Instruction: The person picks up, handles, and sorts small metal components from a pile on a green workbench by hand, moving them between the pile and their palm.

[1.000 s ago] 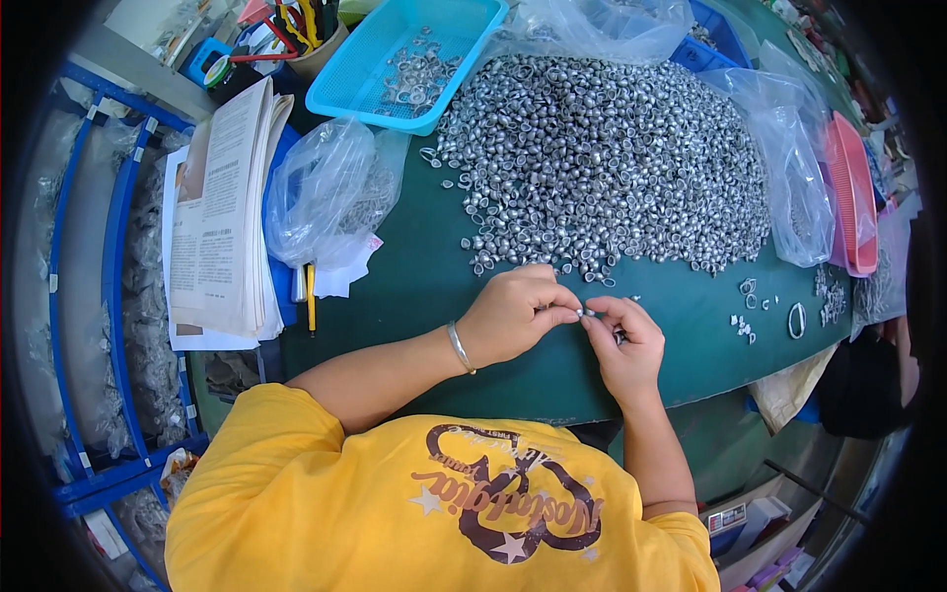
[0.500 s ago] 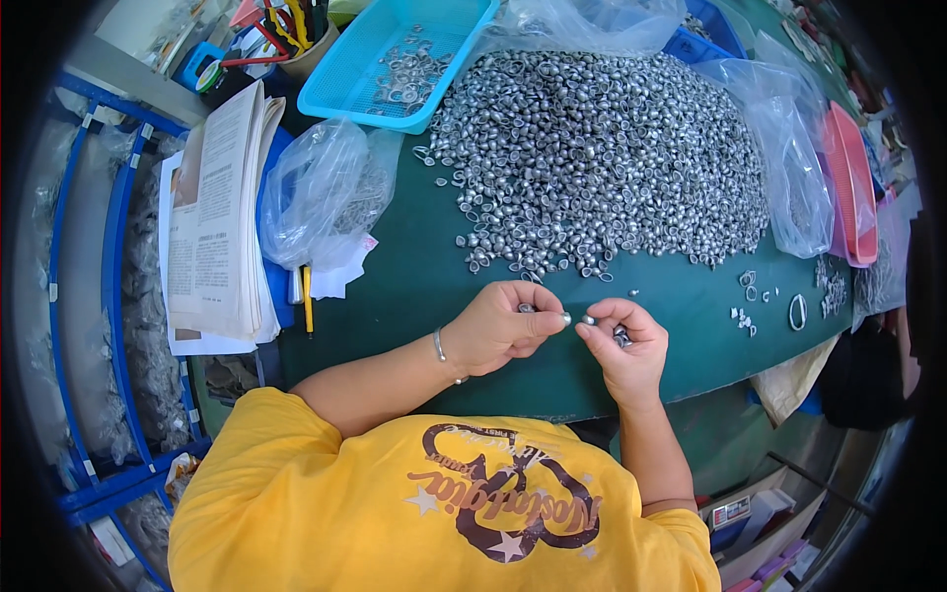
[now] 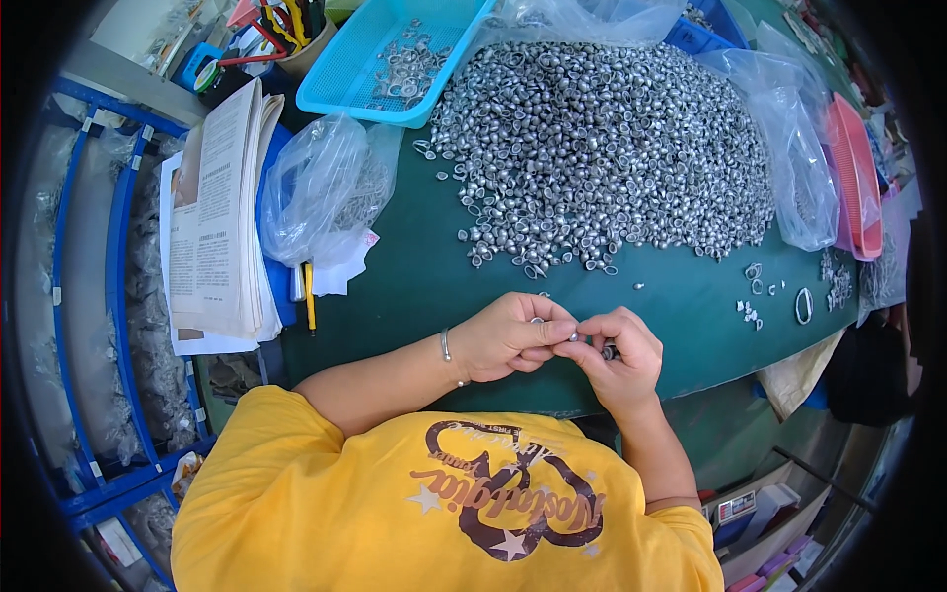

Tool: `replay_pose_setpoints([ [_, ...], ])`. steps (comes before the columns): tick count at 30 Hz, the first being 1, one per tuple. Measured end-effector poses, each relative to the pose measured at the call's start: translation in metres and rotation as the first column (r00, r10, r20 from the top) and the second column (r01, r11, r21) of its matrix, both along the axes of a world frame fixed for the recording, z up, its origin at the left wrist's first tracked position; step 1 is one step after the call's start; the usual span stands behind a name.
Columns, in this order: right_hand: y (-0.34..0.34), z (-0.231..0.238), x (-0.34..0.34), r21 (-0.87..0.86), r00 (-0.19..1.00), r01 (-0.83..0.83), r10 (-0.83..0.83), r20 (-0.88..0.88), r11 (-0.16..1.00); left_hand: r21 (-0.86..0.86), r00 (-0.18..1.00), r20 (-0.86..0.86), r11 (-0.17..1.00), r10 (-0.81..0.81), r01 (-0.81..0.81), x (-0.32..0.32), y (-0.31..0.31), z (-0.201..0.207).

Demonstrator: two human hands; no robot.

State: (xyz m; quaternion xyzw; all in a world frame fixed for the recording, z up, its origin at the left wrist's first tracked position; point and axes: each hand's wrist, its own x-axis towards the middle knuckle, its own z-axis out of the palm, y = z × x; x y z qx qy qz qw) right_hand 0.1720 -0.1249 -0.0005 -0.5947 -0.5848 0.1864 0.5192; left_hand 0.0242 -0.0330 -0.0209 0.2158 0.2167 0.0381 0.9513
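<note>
1. Presently, left hand (image 3: 501,336) pinches a small metal piece (image 3: 573,336); right hand (image 3: 629,357) meets it, curled around more pieces (image 3: 610,351).
2. Just beyond, on the table (image 3: 691,345), I see a large loose pile (image 3: 602,148).
3. My judgement: held piece mid-handling, the pile's bulk left.

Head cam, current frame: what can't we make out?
Small piece between left hand and right hand: head view; too small, partly covered by the hands, exact shape unclear.
Loose pieces in the right hand: head view; curled grip hides how many.
Metal pile: head view; upper pieces hide those beneath.
Cyan basket: head view; top picture edge cuts off its far end.
</note>
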Motion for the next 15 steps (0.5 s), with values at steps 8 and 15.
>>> replay_pose_setpoints([
  [8,-0.0008,-0.0034,0.0034,0.095,0.995,0.0,-0.009,0.1,0.996,0.084,0.987,-0.158,0.996,-0.017,0.031,0.004,-0.005,0.0056],
  [15,-0.0028,-0.0007,-0.0015,0.094,0.992,0.037,-0.048,0.117,0.995,0.012,0.993,-0.111,0.999,-0.044,0.046,0.002,-0.0043,0.004],
])
